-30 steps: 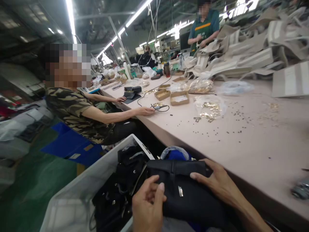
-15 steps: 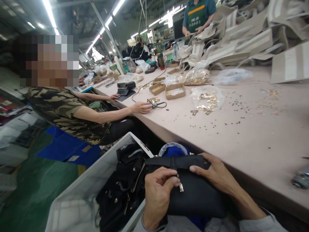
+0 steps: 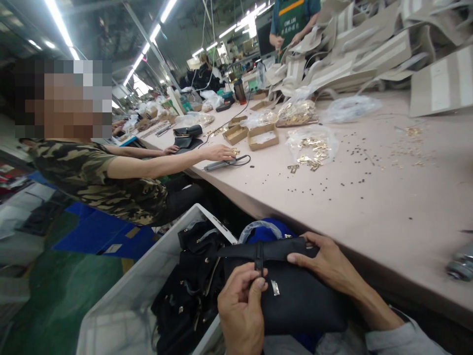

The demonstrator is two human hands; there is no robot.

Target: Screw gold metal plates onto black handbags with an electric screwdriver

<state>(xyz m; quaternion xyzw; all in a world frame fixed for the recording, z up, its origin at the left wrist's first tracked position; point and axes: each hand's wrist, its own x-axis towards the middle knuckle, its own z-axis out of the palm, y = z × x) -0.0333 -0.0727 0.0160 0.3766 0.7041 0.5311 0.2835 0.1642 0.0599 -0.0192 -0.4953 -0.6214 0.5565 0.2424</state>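
A black leather bag [image 3: 295, 296] lies across my lap below the table edge. My left hand [image 3: 242, 305] is closed, its fingertips pinching the narrow black strap [image 3: 259, 259] that crosses the bag's flap, beside a small silver metal tab [image 3: 274, 288]. My right hand [image 3: 327, 264] rests on the bag's upper right edge and holds it steady with curled fingers.
A white plastic bin [image 3: 125, 305] of black bags [image 3: 188, 291] stands at my left. The long pale table [image 3: 369, 197] carries scattered small dark rivets, brass hardware [image 3: 312, 153] and cardboard trays [image 3: 263, 137]. A seated person in camouflage [image 3: 99, 177] reaches onto it. Striped fabric panels [image 3: 369, 54] pile up behind.
My left hand has shifted up from the bag's front and pinched the strap. The seated person's hand has moved along the table and the view has tilted slightly.
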